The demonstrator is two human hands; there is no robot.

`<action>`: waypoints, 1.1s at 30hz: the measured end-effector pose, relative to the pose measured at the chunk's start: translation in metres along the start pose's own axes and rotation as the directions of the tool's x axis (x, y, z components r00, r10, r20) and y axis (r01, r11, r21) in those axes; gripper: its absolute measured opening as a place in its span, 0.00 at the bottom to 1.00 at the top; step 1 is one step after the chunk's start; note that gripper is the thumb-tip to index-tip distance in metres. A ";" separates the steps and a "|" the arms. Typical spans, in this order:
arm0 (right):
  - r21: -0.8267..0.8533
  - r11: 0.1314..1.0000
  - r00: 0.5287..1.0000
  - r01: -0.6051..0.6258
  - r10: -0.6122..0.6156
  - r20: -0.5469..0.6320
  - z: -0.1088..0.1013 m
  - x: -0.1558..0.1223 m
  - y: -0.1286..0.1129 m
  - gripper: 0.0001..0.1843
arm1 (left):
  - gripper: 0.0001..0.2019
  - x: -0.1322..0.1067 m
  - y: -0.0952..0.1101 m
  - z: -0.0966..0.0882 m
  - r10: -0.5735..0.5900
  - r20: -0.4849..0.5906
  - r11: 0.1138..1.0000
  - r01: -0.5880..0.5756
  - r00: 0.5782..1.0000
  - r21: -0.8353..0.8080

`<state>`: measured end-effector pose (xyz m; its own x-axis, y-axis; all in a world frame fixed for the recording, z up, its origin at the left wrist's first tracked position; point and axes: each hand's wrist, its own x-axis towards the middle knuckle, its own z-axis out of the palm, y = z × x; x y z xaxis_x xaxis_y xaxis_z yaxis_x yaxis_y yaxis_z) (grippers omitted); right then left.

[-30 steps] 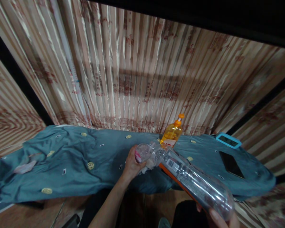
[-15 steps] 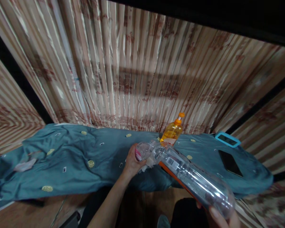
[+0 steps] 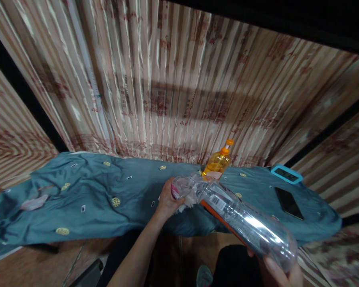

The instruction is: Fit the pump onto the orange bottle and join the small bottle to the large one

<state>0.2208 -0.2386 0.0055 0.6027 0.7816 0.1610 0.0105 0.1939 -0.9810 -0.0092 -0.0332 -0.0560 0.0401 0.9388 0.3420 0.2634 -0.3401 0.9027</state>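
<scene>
A large clear plastic bottle [image 3: 242, 223] with an orange label lies slanted in front of me, neck pointing away. My left hand [image 3: 167, 199] is closed round its neck end, pinching a crumpled white wad [image 3: 188, 201] against the mouth. Only the fingertips of my right hand [image 3: 283, 269] show at the bottom right, gripping the bottle's base from below. Behind the neck stands an orange bottle [image 3: 217, 163] of yellow liquid with a pump cap.
A teal cloth [image 3: 92, 195] with small round patterns covers the table. A black phone [image 3: 288, 203] and a device with a light-blue frame [image 3: 285, 174] lie at the right. A pink scrap [image 3: 32, 203] rests at the left. Striped curtains [image 3: 167, 79] hang behind.
The view has shifted slightly; both hands and the clear bottle hold nearly the same pose, the neck end lifted a little.
</scene>
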 end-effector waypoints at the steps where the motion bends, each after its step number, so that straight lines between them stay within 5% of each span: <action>1: -0.006 1.000 1.000 0.008 -0.008 0.003 0.000 0.000 0.000 0.44 | 0.37 0.000 -0.001 0.000 -0.001 0.005 1.000 0.001 1.000 0.003; 33: -0.061 0.993 0.995 0.101 -0.101 0.004 -0.005 0.004 0.008 0.42 | 0.35 0.001 0.008 -0.001 -0.028 0.016 0.998 0.029 0.999 -0.054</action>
<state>0.2270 -0.2372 -0.0027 0.5952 0.7604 0.2597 0.1200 0.2355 -0.9644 -0.0078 -0.0347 -0.0484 0.0478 0.9487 0.3124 0.2120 -0.3153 0.9250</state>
